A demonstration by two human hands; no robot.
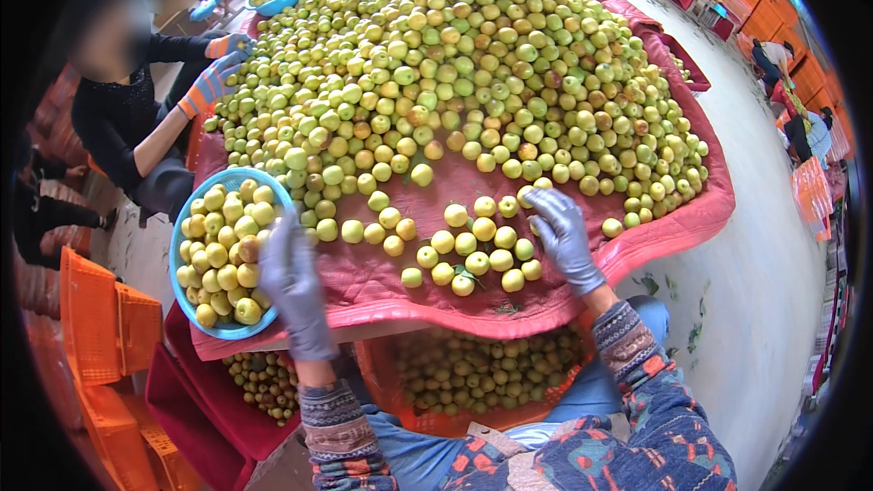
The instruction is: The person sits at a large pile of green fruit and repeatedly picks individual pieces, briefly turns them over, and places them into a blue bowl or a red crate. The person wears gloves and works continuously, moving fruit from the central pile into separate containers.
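Note:
A big heap of yellow-green jujubes (455, 45) covers the far part of a red quilted cloth (364, 295) on the table. My right hand (562, 232), in a grey glove, is over the cloth at the heap's near edge. Its fingertips touch or nearly touch a jujube (526, 196), with thumb and fingers apart. A loose group of jujubes (466, 244) lies left of it. My left hand (296, 284), also gloved, is blurred at the right rim of a round blue basket (176, 265) full of jujubes; whether it holds anything is hidden.
Below the table edge, an orange crate (371, 373) of jujubes stands between my legs. More jujubes (264, 384) lie in a red-lined container at lower left. Orange crates (91, 318) are stacked at left. A co-worker's striped-gloved hands (211, 82) touch the heap's left side.

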